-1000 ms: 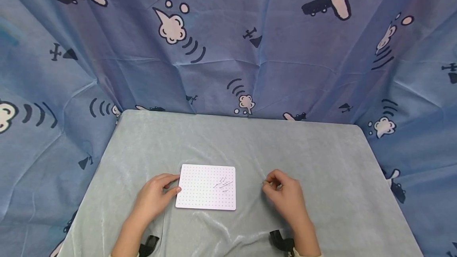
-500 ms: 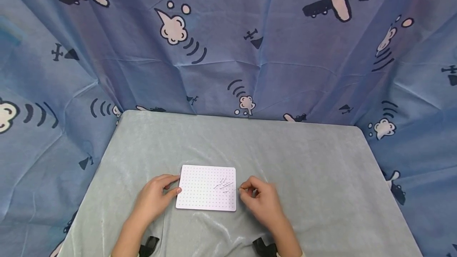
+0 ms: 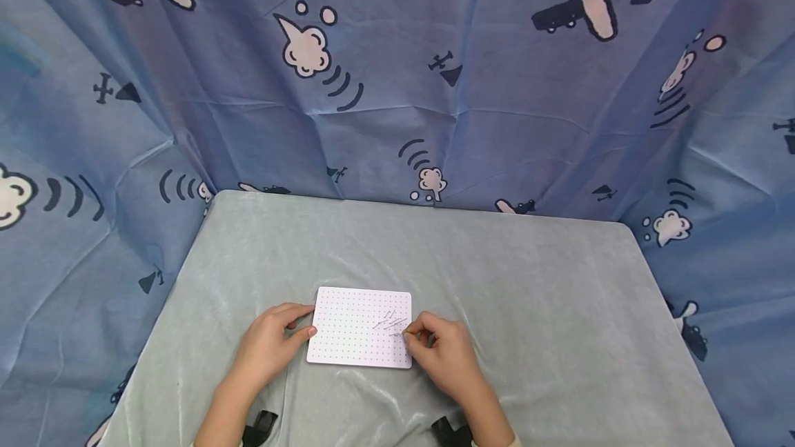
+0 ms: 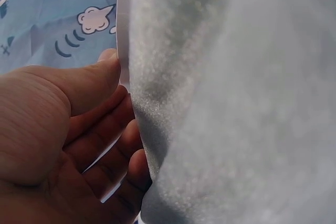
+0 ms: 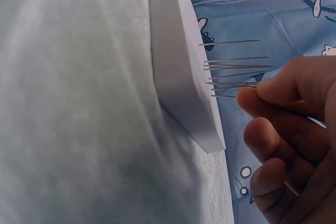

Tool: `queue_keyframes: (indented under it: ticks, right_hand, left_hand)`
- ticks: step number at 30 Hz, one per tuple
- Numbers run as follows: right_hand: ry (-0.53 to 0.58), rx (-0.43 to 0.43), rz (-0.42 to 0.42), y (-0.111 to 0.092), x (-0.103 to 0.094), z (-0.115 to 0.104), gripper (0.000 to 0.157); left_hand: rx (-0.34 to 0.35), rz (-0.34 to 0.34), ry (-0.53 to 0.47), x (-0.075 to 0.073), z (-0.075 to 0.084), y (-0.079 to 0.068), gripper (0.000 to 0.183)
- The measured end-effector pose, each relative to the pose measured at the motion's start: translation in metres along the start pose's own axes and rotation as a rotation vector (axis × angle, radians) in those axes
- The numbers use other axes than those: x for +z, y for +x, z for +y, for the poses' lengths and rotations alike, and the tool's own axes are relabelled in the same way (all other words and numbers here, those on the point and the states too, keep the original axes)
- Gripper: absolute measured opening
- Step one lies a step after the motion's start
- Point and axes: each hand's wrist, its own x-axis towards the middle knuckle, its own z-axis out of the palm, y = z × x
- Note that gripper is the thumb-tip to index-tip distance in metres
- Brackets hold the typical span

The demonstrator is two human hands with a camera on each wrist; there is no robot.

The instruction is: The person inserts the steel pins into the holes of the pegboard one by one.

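Observation:
A white board (image 3: 348, 330) dotted with rows of small holes lies flat on the grey cloth. Several thin metal needles (image 5: 236, 66) stand upright in its right part. My left hand (image 3: 266, 340) touches the board's left edge with thumb and index finger; in the left wrist view the thumb lies against the edge of the board (image 4: 123, 35) and the other fingers bend loosely. My right hand (image 3: 444, 350) is over the board's right edge, where thumb and index finger pinch a needle (image 5: 249, 85) beside the standing ones. Whether its tip is inside a hole, I cannot tell.
Grey, slightly wrinkled cloth (image 3: 528, 274) covers the table on all sides of the board. A blue curtain (image 3: 385, 74) with printed airplanes and clouds hangs behind and at both sides.
My right hand has moved left from the cloth at the right to the board's right edge, its thumb and index finger pinched together throughout. The left hand stays at the left edge.

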Motion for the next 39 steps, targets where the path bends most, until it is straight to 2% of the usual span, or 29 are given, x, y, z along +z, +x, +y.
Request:
queue_keyframes:
  ticks: [6,14,20,28,33,39]
  right_hand:
    - [-0.018,0.005,-0.006,-0.002,0.003,0.001,0.026]
    - [-0.005,-0.015,0.005,0.001,0.007,0.001,0.031]
    - [-0.021,0.009,0.004,0.002,0.008,0.000,0.037]
    - [-0.037,0.089,-0.018,0.000,0.006,-0.004,0.029]
    - [-0.046,0.168,-0.032,-0.002,-0.003,-0.002,0.020]
    - [-0.082,0.188,0.043,-0.002,-0.025,0.011,0.015]
  left_hand:
    - [0.001,0.001,-0.002,-0.001,0.000,0.000,0.040]
    - [0.011,0.010,0.005,-0.002,0.002,0.001,0.041]
    - [0.012,0.004,0.001,-0.002,0.002,0.001,0.040]
    - [-0.006,-0.005,-0.003,-0.001,0.003,-0.001,0.040]
    - [-0.009,-0.007,-0.006,-0.001,0.003,0.000,0.040]
    - [-0.011,-0.005,0.001,-0.002,0.004,-0.001,0.040]
